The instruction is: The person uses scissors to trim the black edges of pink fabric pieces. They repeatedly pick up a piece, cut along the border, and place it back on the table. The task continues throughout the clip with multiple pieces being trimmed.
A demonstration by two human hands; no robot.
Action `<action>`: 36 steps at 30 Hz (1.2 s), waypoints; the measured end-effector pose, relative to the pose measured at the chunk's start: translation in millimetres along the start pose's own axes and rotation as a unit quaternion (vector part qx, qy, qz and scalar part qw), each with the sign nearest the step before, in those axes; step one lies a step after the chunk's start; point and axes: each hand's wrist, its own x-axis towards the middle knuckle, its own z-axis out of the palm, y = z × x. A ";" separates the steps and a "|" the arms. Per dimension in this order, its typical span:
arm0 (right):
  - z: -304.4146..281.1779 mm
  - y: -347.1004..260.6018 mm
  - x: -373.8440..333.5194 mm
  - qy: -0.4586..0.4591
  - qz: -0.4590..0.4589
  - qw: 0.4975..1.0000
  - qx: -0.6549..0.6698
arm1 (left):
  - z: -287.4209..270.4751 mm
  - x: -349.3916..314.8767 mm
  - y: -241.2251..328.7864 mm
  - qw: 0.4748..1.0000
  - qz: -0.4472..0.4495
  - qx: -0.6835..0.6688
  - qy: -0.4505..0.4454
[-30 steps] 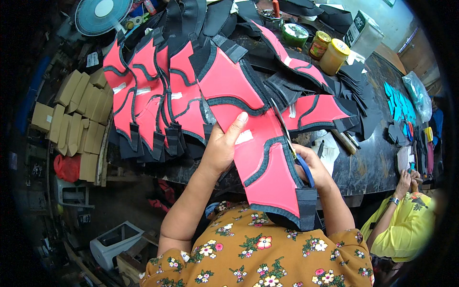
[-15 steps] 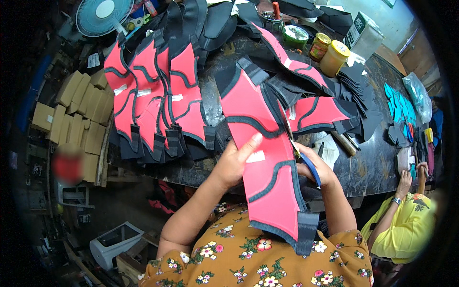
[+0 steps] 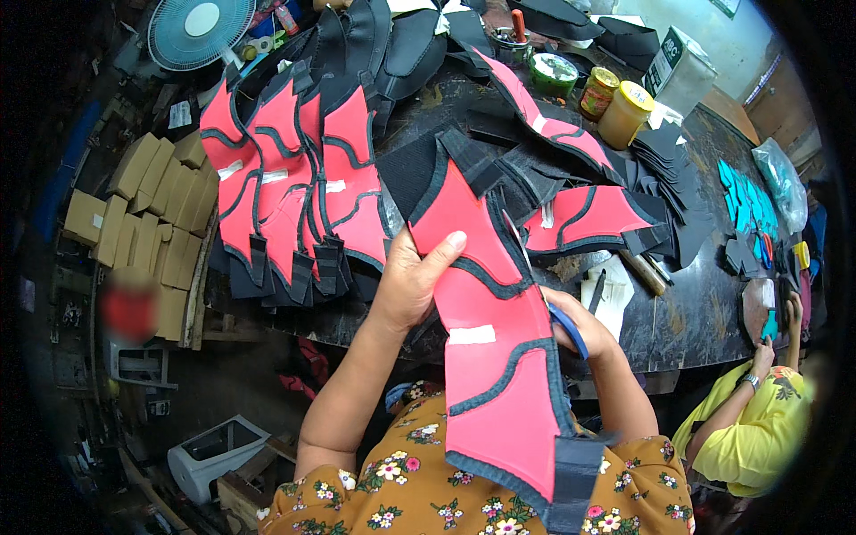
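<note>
My left hand is closed on the left edge of a long pink shoe-upper-like piece, its thumb on top. Dark trim edges this piece, wavy dark bands cross it, and a small white label sits near its middle. Black flaps extend from both its ends, and it hangs tilted in front of my body. At its right edge my right hand is closed around the blue handle of a pair of scissors. The blades lie along that edge, mostly hidden behind the piece, so I cannot tell whether they are apart.
Similar pink pieces lie stacked on the dark table at the left. Another pink piece lies beyond my right hand. Jars and a metal can stand farther back. A co-worker's hand is at the right.
My left hand has shifted left and up along the pink piece. The piece has moved slightly left and toward me, and the scissor blades show less. The co-worker's hands have moved.
</note>
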 end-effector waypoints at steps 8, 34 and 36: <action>1.0 -3.9 5.7 0.016 0.050 0.994 0.096 | 12.5 -10.0 -4.3 0.998 -0.012 -0.060 0.024; -11.9 -27.0 5.5 -0.028 0.098 0.995 0.006 | -36.8 24.0 55.0 0.997 -0.051 0.051 -0.023; -18.9 -37.9 10.6 -0.046 0.118 0.992 -0.010 | -40.7 22.4 63.3 0.997 -0.057 0.046 -0.028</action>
